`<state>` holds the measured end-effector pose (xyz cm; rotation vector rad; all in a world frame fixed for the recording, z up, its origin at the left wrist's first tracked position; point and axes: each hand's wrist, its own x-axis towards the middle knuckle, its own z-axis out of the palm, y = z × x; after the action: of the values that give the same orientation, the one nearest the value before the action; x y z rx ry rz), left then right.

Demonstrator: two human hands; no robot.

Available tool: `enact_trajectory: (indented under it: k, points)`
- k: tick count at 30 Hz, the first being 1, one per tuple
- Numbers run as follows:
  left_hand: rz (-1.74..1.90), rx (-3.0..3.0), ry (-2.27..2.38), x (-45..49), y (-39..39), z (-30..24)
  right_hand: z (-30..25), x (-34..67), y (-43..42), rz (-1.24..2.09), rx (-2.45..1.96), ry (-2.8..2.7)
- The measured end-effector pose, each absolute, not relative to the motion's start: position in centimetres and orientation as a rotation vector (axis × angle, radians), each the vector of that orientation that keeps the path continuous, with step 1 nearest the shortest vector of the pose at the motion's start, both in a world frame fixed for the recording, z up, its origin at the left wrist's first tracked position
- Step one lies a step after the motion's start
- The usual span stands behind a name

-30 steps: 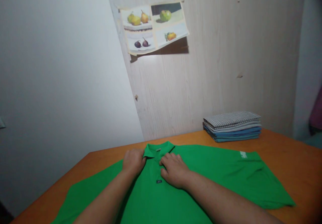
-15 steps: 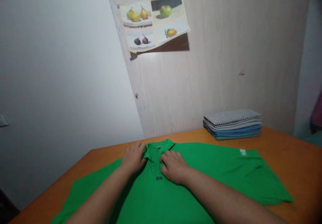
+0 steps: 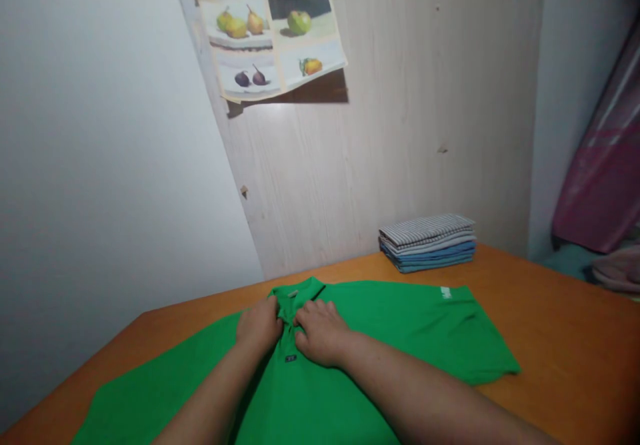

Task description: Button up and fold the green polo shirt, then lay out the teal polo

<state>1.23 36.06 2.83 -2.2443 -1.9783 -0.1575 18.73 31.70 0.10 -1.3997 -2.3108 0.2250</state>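
A green polo shirt (image 3: 310,405) lies spread front side up, its collar (image 3: 316,288) toward the wall. My left hand (image 3: 259,325) is closed on the left edge of the neck opening, just below the collar. Across the placket, my right hand (image 3: 323,332) has its fingers bent onto the other edge, pinching the cloth there. The two hands are close together, with the placket bunched between them. A small dark label (image 3: 291,358) shows below the opening. White lettering (image 3: 445,292) marks the right-hand sleeve. My fingertips are partly hidden.
The shirt rests on an orange-brown table (image 3: 500,298). A stack of folded clothes (image 3: 427,245), striped on top and blue below, sits at the back right. Behind stands a pale wall with a fruit picture (image 3: 273,48). Pink fabric (image 3: 595,185) hangs at the far right.
The view has turned to the right, so everything appears farther left. My left hand has come down from the collar tip and closed on the placket edge, nearer my right hand.
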Motion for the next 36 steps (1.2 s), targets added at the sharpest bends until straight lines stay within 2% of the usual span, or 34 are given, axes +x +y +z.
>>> enact_trajectory:
  k: [7, 16, 27, 36]
  points:
    - [-0.545, -2.505, -2.157, -0.6, 35.7, 3.4, 0.5, 18.8, 31.5, 0.23, -1.404, -2.324]
    - [-0.762, -2.244, -2.104, 0.9, 32.8, 0.3, 0.6, 18.8, 31.6, 0.205, -1.406, -2.267]
    - [-0.71, -2.275, -2.102, 2.0, 32.0, 0.7, 0.6, 17.8, 32.9, 0.21, -1.555, -2.314]
    - [-0.672, -2.315, -2.131, 1.8, 31.9, 0.4, -0.3, 18.7, 33.9, 0.356, -1.492, -2.027]
